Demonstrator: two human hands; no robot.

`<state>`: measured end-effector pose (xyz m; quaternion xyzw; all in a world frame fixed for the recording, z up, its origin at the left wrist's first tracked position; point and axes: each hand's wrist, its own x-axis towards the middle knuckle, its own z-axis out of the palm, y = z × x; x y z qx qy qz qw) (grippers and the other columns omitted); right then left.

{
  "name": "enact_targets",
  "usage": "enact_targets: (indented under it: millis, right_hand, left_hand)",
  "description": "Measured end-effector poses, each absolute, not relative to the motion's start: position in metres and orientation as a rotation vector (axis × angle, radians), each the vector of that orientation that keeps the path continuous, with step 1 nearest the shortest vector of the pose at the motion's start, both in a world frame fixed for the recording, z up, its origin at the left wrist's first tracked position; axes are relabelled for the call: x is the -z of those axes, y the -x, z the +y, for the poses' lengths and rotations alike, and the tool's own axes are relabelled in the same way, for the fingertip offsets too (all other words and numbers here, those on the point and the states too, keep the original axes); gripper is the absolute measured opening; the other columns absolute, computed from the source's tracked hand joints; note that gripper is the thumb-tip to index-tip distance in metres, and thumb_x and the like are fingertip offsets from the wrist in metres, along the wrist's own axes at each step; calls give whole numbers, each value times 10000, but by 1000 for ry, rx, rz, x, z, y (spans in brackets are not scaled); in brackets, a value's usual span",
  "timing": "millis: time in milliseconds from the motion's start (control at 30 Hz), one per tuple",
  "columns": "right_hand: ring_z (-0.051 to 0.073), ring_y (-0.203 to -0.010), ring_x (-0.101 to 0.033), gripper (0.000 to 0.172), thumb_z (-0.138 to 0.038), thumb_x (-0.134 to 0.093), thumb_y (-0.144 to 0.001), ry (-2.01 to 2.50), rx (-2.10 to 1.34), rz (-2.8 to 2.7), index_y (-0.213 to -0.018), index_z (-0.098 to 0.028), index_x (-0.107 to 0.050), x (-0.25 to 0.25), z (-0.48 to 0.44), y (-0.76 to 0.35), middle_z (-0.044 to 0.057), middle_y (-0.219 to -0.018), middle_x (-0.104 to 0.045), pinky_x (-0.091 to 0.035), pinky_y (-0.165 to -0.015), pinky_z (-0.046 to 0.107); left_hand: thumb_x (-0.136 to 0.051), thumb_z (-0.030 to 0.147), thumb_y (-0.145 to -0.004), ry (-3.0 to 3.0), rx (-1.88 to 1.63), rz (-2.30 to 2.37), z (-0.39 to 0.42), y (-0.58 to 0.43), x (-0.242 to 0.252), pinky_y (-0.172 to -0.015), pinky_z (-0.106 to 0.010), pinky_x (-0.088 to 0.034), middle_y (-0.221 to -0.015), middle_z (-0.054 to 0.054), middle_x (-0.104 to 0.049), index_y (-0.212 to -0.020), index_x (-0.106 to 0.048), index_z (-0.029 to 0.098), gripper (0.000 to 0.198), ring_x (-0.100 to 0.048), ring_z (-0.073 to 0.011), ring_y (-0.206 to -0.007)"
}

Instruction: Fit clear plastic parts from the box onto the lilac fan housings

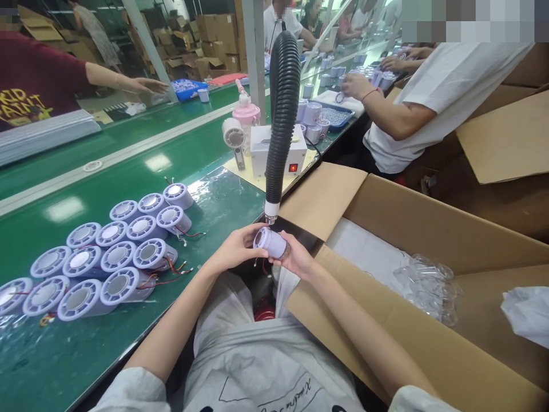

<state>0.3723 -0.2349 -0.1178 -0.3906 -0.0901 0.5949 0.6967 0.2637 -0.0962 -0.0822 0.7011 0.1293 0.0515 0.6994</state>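
One unit being handled, batch lying on bench.
Left hand (234, 249) and right hand (298, 257) are both gripping a lavender housing (271, 242) just under the hose nozzle (271, 214), near centre; wired housings (107, 252) are sitting left on the green bench (223, 206), finished or queued, hard to tell.

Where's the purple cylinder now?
Head view, centre: purple cylinder held between left hand and right hand, just below the black hose tip, beside the cardboard box.

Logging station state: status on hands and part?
Gripping part: left hand, right hand. Part tilted, just under nozzle. Close by right hand: box flap.
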Motion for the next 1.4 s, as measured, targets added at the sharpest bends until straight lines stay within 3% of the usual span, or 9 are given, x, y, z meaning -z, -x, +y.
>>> enact_targets:
  millis: [200, 367, 667, 867, 1000, 1167, 1267, 1400]
  right_hand:
    - [136, -492, -558, 312, -310, -295, -1008, 884, -1194, -197, -994, -132, -551, 118, -232, -363, 45, -636, -635, -394, -411, 198]
    - [150, -473, -568, 337, -339, -319, -1000, 872, -1221, -200, -1009, -105, -560, 118, -233, -359, 75, -625, -645, -395, -407, 212]
    - [137, -446, -547, 365, -344, -249, -1005, 826, -1159, -169, -965, -136, -545, 121, -222, -358, 40, -632, -616, -341, -378, 207]
    - [129, -470, -551, 378, -437, -352, -972, 853, -1136, -199, -956, -119, -557, 125, -217, -364, 37, -628, -610, -372, -395, 203]
    - [143, -511, -594, 285, -445, -528, -899, 913, -1108, -279, -951, -166, -506, 120, -231, -365, 9, -660, -615, -440, -420, 209]
    - [172, -685, -652, 396, -428, -714, -771, 952, -1202, -429, -1012, -183, -518, 93, -269, -356, 25, -883, -616, -567, -558, 296]
    - [165, -867, -626, 336, -415, -635, -858, 1005, -1190, -595, -1108, -220, -522, 71, -292, -345, 29, -1078, -543, -583, -670, 296]
    - [140, -858, -609, 285, -398, -529, -945, 1062, -1181, -669, -1184, -248, -488, 54, -308, -332, 34, -1158, -503, -567, -718, 293]
  left_hand:
    - [-843, 183, -587, -1551, -153, 283, -102, -260, 86, -995, -405, -474, -1244, -142, -606, -1207, -557, 142, 684, -613, -249, -1094]
    - [-843, 210, -599, -1543, -176, 323, -102, -254, 85, -1013, -421, -464, -1242, -146, -614, -1205, -563, 130, 671, -620, -256, -1098]
    - [-847, 287, -588, -1602, -173, 368, -96, -264, 76, -1028, -479, -441, -1232, -160, -643, -1228, -572, 114, 718, -631, -299, -1093]
    - [-843, 270, -598, -1602, -162, 312, -87, -275, 83, -1027, -493, -439, -1246, -156, -632, -1206, -577, 134, 677, -635, -287, -1088]
    - [-840, 219, -610, -1574, -169, 228, -94, -262, 85, -1003, -437, -475, -1282, -141, -591, -1161, -560, 171, 620, -615, -257, -1116]
    - [-800, 129, -672, -1550, -246, 99, -119, -225, 75, -999, -368, -492, -1344, -111, -542, -1199, -527, 240, 604, -556, -239, -1215]
    - [-802, 90, -660, -1587, -283, 61, -133, -208, 67, -1055, -354, -451, -1352, -90, -548, -1279, -515, 277, 707, -524, -230, -1259]
    - [-817, 112, -647, -1638, -307, 16, -141, -197, 58, -1071, -364, -440, -1362, -96, -533, -1304, -538, 279, 734, -515, -244, -1263]
